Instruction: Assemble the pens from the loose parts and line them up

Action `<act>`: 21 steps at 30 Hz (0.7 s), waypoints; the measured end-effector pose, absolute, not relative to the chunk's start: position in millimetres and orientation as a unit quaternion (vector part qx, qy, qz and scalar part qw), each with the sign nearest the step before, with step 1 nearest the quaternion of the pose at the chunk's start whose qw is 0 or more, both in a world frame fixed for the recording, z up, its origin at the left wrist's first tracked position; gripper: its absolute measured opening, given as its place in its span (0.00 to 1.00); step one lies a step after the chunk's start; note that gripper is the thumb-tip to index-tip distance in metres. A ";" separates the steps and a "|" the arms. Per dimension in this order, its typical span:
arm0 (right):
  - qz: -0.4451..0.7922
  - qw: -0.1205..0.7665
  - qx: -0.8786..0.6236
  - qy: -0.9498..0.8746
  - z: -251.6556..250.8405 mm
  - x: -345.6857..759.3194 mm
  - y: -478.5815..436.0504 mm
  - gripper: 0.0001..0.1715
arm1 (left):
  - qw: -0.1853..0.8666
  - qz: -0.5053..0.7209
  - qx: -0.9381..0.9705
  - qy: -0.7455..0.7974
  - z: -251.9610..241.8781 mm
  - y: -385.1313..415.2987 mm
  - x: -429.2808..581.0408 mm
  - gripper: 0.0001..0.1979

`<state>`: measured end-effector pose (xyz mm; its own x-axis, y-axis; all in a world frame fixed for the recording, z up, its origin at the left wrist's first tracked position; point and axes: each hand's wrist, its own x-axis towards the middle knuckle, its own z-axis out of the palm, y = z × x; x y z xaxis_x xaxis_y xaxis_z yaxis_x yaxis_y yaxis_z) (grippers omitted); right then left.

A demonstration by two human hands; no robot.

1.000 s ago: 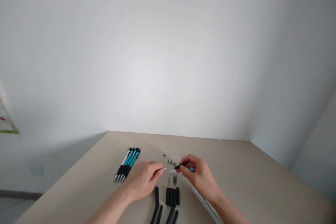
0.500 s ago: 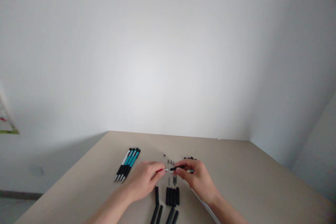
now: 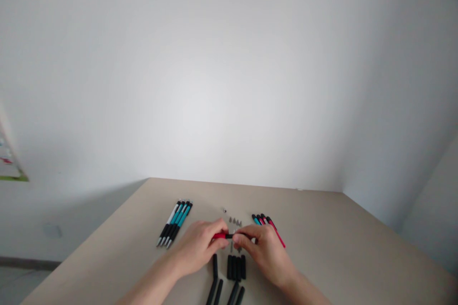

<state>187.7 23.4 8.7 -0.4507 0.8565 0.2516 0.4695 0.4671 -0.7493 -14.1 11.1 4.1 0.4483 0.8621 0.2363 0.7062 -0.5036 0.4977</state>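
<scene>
My left hand [image 3: 207, 242] is closed around a red pen barrel [image 3: 219, 236] with its end pointing right. My right hand [image 3: 263, 245] pinches a black pen grip [image 3: 231, 236], which meets the end of the barrel; how far it has slid over is hidden by my fingers. Just below the hands lie several short black grips [image 3: 236, 267] side by side, with a small spring [image 3: 231, 247] partly showing above them. Beyond the hands stand several small grey pen tips [image 3: 235, 221] in a row.
Assembled pens [image 3: 175, 224] with white and teal barrels lie at the left. Red and teal pen barrels [image 3: 275, 231] lie behind my right hand. Longer black pieces [image 3: 214, 286] sit at the near edge. A tiny part [image 3: 224, 210] is farther back. The wall [image 3: 229, 105] rises behind the table [image 3: 322, 238].
The black grip, apart from the barrel's white end before, now meets the red barrel. My right hand has come slightly lower, uncovering the barrels behind it.
</scene>
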 end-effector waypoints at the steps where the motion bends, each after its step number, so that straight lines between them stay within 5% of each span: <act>1: 0.301 0.318 -0.413 -0.798 8.2 187.8 23.6 0.20 | 0.166 0.234 0.834 0.471 3.8 11.2 -14.3 0.05; 8: 0.275 0.304 -0.396 -0.822 7.5 187.0 22.6 0.20 | 0.157 0.222 0.837 0.475 4.3 10.2 -14.8 0.04; 17: 0.213 0.308 -0.421 -0.826 9.0 191.2 19.3 0.08 | 0.169 0.234 0.833 0.473 6.0 9.1 -14.8 0.06; 21: 0.190 0.286 -0.414 -0.843 10.0 191.1 19.0 0.19 | 0.169 0.233 0.835 0.470 4.4 9.7 -15.0 0.05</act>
